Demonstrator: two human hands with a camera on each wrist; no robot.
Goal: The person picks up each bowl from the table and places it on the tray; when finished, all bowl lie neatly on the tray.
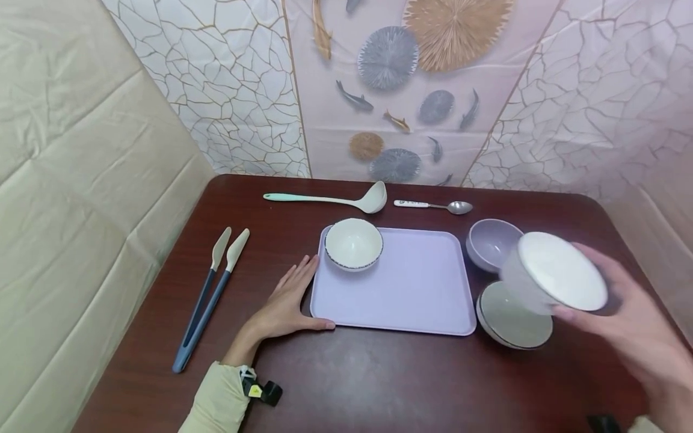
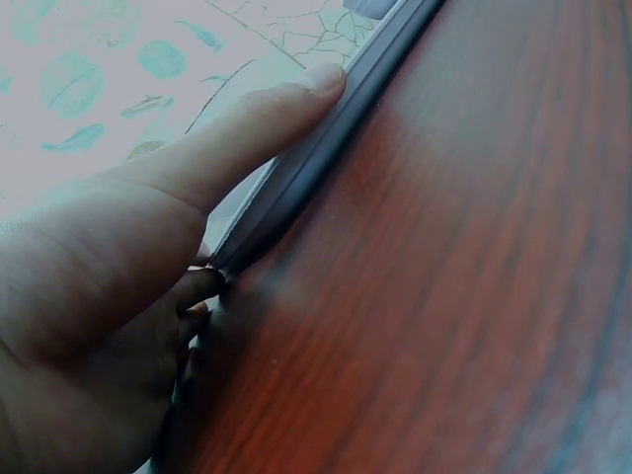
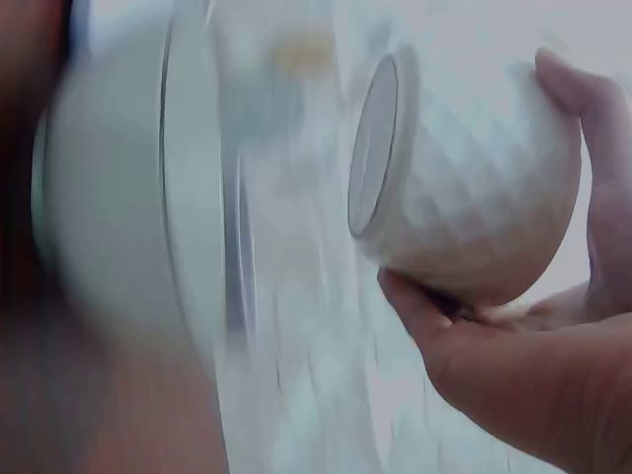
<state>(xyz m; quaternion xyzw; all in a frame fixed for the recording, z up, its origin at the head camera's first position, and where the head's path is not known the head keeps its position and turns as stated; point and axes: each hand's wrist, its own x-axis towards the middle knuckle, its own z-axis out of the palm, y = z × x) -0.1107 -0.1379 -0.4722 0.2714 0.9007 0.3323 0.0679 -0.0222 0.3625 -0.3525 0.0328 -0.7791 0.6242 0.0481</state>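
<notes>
My left hand (image 1: pixel 287 304) rests at the left edge of the lavender tray (image 1: pixel 411 288), thumb at its near left corner; in the left wrist view the thumb lies on the tray's rim (image 2: pixel 296 168). On the tray's back left stands a white bowl with a dark rim (image 1: pixel 354 243). My right hand (image 1: pixel 633 313) holds a white bowl (image 1: pixel 560 270) tilted in the air, above a grey-green bowl (image 1: pixel 514 319) and beside a lavender bowl (image 1: pixel 489 240). In the right wrist view, thumb and fingers grip the held bowl's textured side (image 3: pixel 484 188).
Behind the tray lie a ladle with a mint handle (image 1: pixel 325 199) and a metal spoon (image 1: pixel 433 205). Blue-handled tongs (image 1: pixel 208 307) lie on the table's left. A patterned cloth (image 1: pixel 243 90) hangs behind the table.
</notes>
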